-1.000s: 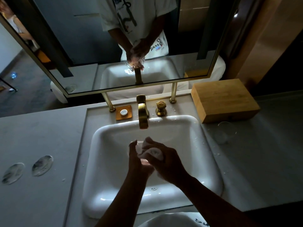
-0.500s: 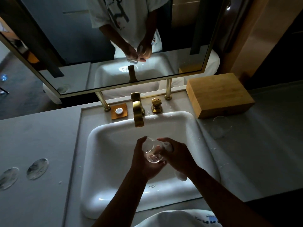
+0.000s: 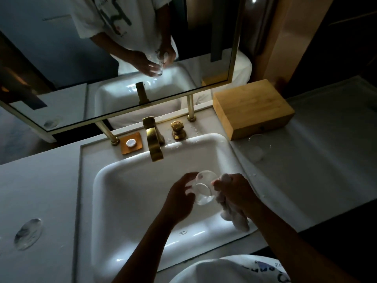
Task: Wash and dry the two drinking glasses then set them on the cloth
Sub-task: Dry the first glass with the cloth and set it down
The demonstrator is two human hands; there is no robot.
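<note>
My left hand [image 3: 180, 194] holds a clear drinking glass [image 3: 203, 187] over the right half of the white sink [image 3: 126, 180], its mouth tilted up toward me. My right hand [image 3: 237, 194] is against the glass's right side and grips a bunched white rag [image 3: 234, 218] that hangs down over the sink's rim. A second clear glass [image 3: 256, 149] stands on the pale cloth [image 3: 316, 170] that seems to cover the counter right of the sink, just in front of the wooden box.
A gold faucet [image 3: 154, 142] and its knob [image 3: 177, 129] stand behind the basin, with a soap dish [image 3: 130, 143] to their left. A wooden box [image 3: 253, 109] sits at the back right. A round glass disc [image 3: 28, 233] lies on the left counter. The mirror [image 3: 122, 58] hangs above.
Both hands and the glass have shifted right in the basin. The rag, earlier pressed over the glass, now hangs from my right hand beside it.
</note>
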